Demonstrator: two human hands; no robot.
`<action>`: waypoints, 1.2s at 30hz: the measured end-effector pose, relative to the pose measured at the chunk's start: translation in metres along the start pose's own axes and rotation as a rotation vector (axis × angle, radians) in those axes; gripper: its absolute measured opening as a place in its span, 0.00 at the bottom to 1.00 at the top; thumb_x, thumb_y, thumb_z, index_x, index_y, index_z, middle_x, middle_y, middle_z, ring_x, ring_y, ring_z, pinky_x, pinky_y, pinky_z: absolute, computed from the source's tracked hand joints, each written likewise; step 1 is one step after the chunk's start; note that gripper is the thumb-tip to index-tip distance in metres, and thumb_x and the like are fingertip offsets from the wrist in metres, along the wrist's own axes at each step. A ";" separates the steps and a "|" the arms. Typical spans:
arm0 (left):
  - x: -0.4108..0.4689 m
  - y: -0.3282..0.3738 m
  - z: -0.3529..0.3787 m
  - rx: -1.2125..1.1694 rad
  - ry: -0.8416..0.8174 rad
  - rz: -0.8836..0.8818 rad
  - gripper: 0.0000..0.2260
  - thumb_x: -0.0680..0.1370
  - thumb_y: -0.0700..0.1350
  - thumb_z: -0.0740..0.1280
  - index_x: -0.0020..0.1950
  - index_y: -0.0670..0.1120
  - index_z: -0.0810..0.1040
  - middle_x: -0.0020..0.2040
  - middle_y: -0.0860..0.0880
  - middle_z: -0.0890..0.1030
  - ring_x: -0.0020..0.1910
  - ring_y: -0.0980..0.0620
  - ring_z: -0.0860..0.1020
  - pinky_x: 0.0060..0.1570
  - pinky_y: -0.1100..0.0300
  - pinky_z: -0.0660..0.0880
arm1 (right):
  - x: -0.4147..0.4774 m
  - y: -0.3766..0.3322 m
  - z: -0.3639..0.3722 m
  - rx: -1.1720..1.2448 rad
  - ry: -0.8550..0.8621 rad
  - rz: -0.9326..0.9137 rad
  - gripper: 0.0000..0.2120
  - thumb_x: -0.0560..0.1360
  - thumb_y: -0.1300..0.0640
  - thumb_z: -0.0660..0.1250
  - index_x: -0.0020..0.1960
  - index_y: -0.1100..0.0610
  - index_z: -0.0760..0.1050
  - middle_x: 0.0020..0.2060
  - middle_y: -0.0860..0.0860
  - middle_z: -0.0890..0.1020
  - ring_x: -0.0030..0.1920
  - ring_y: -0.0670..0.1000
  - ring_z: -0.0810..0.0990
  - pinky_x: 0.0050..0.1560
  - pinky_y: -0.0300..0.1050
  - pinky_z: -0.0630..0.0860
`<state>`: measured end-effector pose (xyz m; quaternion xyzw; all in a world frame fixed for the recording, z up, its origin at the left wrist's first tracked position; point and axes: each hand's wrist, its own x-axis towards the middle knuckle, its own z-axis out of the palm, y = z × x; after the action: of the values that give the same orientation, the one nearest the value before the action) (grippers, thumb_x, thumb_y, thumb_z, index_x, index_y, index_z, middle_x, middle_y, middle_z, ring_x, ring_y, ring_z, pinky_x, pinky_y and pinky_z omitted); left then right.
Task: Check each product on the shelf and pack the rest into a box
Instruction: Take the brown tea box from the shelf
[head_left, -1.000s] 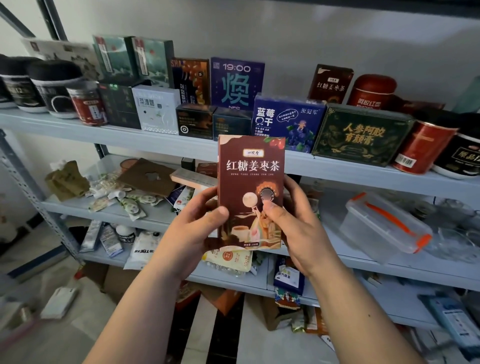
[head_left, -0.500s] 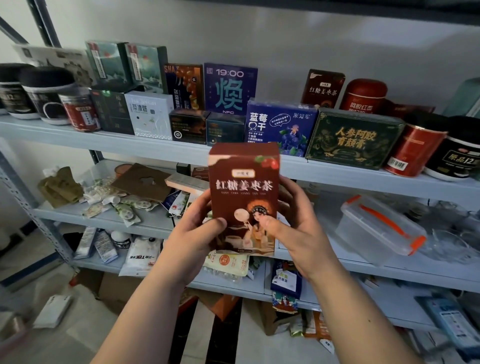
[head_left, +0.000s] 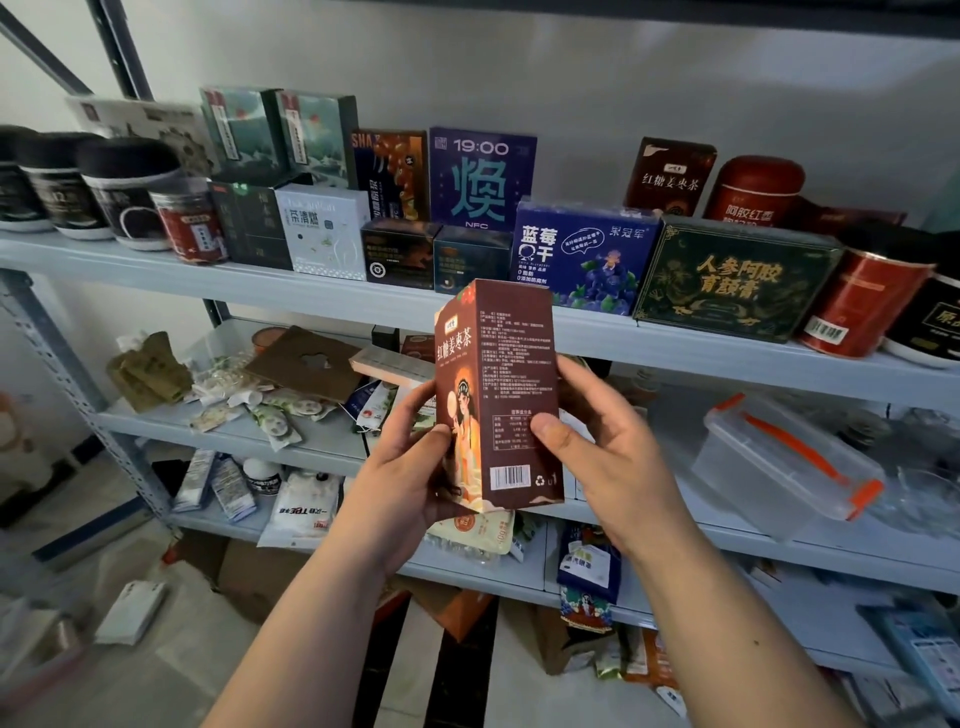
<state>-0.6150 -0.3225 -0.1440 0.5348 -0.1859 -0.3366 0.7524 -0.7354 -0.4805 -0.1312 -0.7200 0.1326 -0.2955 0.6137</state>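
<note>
Checking seems early: the left hand (head_left: 405, 467) and right hand (head_left: 613, 457) each have a curled grip on one brown tea box (head_left: 514, 374) before the crowded top shelf (head_left: 260, 291); nothing looks packed.

- Brown tea box (head_left: 501, 364) was upright between left hand (head_left: 410, 467) and right hand (head_left: 608, 462), barcoded side panel facing the camera.
- Boxes (head_left: 483, 179) and jars (head_left: 872, 296) lined the top shelf (head_left: 260, 285).
</note>
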 end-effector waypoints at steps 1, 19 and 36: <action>-0.001 0.000 0.000 -0.012 -0.014 -0.005 0.16 0.85 0.44 0.63 0.70 0.61 0.73 0.60 0.40 0.83 0.49 0.46 0.85 0.41 0.45 0.82 | 0.000 -0.001 0.001 0.001 -0.003 -0.003 0.35 0.67 0.31 0.77 0.71 0.35 0.73 0.70 0.44 0.77 0.70 0.49 0.77 0.58 0.57 0.83; -0.009 0.002 0.008 -0.352 -0.190 -0.244 0.29 0.74 0.65 0.60 0.62 0.44 0.79 0.51 0.41 0.84 0.41 0.43 0.84 0.26 0.56 0.80 | 0.002 0.006 0.006 -0.168 -0.066 0.077 0.13 0.77 0.39 0.70 0.60 0.27 0.78 0.65 0.40 0.81 0.68 0.39 0.76 0.72 0.53 0.73; -0.001 -0.015 -0.016 0.004 -0.255 -0.029 0.40 0.63 0.60 0.83 0.71 0.52 0.76 0.67 0.39 0.80 0.65 0.37 0.79 0.58 0.39 0.80 | -0.011 -0.003 -0.001 0.124 0.000 0.048 0.45 0.62 0.49 0.82 0.75 0.48 0.68 0.63 0.54 0.83 0.63 0.56 0.83 0.62 0.64 0.80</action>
<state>-0.6100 -0.3139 -0.1640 0.4918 -0.2728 -0.4123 0.7167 -0.7452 -0.4744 -0.1315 -0.6773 0.1316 -0.2884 0.6640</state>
